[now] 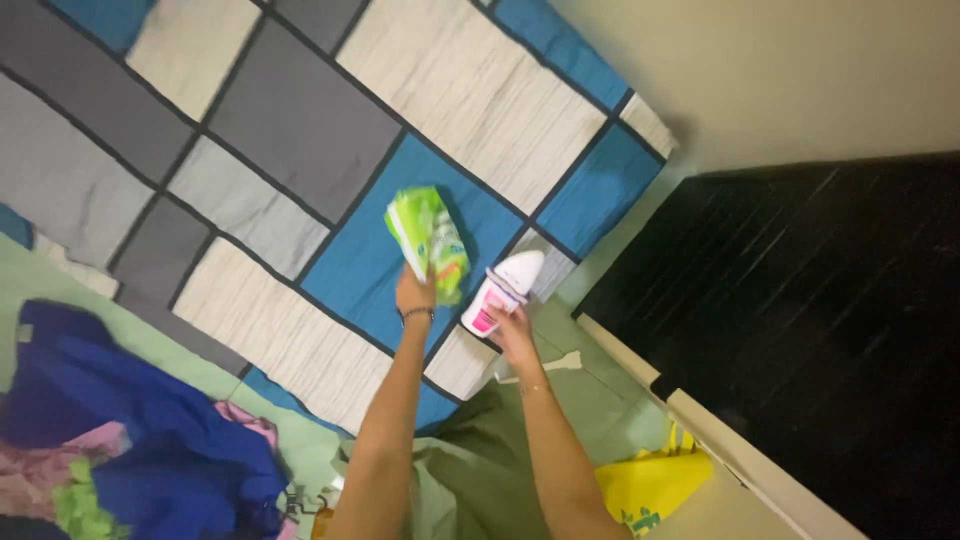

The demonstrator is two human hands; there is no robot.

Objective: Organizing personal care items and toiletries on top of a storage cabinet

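My left hand [414, 297] grips the lower end of a green plastic packet [428, 240], held up over the blue patch of a patchwork bedspread [300, 150]. My right hand [512, 325] holds a white bottle with a pink label [502, 290], tilted with its rounded cap pointing up and right. Packet and bottle sit side by side, a small gap between them. A thin bracelet circles my left wrist.
A heap of blue, pink and green clothes [130, 440] lies at the lower left on a pale green sheet. A dark wooden surface [800, 330] fills the right side. A yellow bag [650, 485] lies near my right forearm. A beige wall [780, 70] stands at the upper right.
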